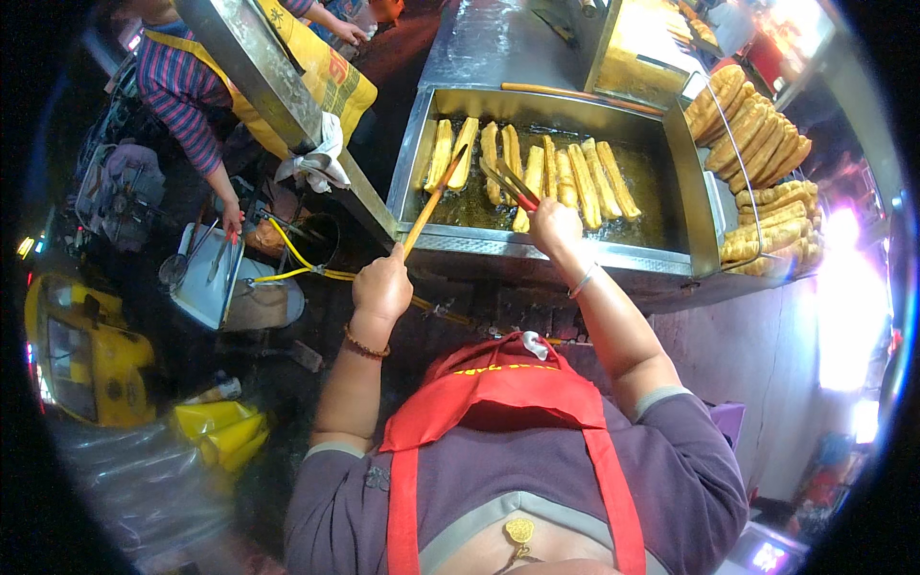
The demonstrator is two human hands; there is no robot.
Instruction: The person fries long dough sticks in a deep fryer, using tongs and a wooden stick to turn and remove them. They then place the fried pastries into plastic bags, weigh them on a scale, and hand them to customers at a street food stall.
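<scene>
Several golden youtiao (fried dough sticks) (589, 180) float side by side in bubbling oil (654, 230) inside a rectangular metal frying vat (675, 172). My left hand (383, 284), at the vat's near left edge, grips a wooden stick (425, 215) with a darkened tip. That tip lies over the dough sticks at the left end of the vat. In my right hand (555, 226) are red-handled metal tongs (512, 185), reaching over the middle dough sticks. Whether the tongs' jaws touch a dough stick, I cannot tell.
Fried dough sticks are stacked in a wire rack (755, 201) right of the vat. A wooden rod (582, 99) rests along the far rim. A slanted metal post (273, 79) rises at left. Beyond it, a co-worker's hand (232, 217) holds red-handled tongs over a white tray (205, 273).
</scene>
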